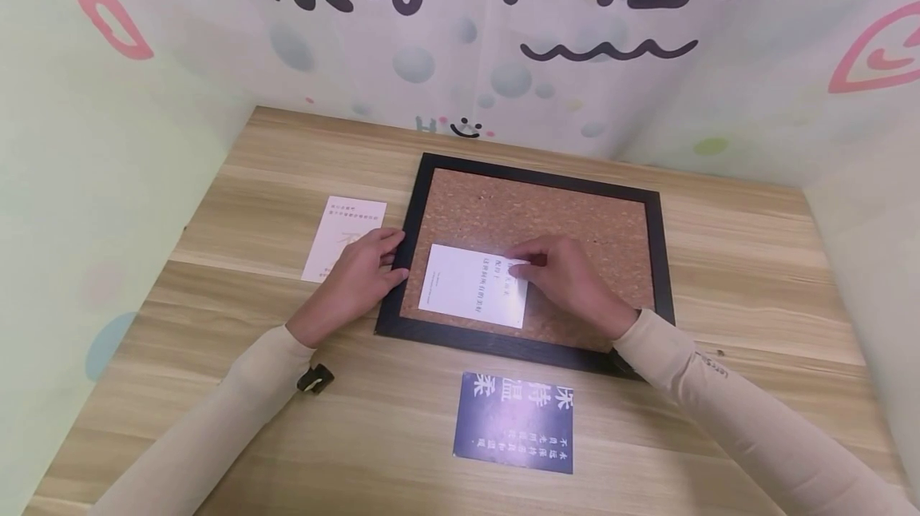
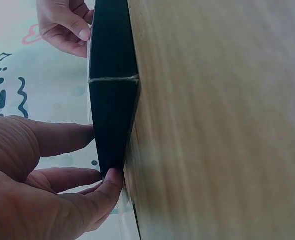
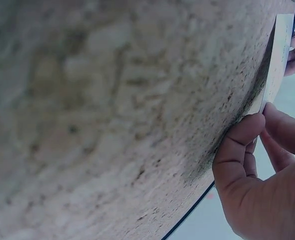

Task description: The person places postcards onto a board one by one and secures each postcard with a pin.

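Note:
A cork board in a black frame lies on the wooden table. My left hand grips the frame's left side; in the left wrist view, the hand's fingers reach round the black edge. A white card with printed characters lies over the lower left of the cork. My right hand pinches this card by its upper right corner, between thumb and index finger. The right wrist view shows the pinched white card edge-on, slightly raised off the cork.
A pale card with small print lies left of the frame, partly under my left hand in the head view. A dark blue card lies in front of the frame. A printed wall cloth stands behind the table.

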Demonstrator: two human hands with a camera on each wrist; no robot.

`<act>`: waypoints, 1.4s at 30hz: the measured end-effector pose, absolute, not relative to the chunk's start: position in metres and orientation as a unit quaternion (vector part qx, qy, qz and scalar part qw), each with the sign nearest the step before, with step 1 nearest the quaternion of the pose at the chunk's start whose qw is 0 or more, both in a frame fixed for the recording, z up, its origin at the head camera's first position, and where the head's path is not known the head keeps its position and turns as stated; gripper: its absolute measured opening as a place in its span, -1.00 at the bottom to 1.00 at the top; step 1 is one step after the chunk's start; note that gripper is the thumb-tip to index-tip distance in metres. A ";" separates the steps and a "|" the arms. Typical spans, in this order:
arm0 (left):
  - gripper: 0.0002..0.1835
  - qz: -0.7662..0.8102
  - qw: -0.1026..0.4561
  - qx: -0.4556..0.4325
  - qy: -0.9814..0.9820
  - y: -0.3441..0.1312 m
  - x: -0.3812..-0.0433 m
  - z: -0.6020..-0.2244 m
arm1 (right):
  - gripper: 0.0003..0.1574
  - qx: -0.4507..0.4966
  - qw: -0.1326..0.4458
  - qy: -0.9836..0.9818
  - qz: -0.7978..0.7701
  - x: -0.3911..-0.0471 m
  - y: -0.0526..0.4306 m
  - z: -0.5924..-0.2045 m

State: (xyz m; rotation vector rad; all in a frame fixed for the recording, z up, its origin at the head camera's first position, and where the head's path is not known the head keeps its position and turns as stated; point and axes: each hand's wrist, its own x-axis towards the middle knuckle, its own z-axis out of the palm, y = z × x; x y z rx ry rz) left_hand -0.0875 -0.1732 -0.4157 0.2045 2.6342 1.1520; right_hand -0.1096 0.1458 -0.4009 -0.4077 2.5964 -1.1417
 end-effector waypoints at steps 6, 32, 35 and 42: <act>-0.34 0.398 0.128 0.071 0.906 -0.173 -0.087 -0.415 | -0.67 -0.149 0.132 0.904 -0.379 -0.108 0.144 -0.400; -0.34 0.369 0.126 0.074 0.918 -0.168 -0.085 -0.413 | -0.67 -0.145 0.119 0.923 -0.335 -0.108 0.141 -0.403; -0.35 0.367 0.124 0.076 0.919 -0.167 -0.084 -0.413 | -0.66 -0.147 0.118 0.924 -0.333 -0.108 0.141 -0.404; -0.35 0.366 0.121 0.079 0.919 -0.168 -0.084 -0.413 | -0.66 -0.155 0.108 0.925 -0.328 -0.107 0.140 -0.404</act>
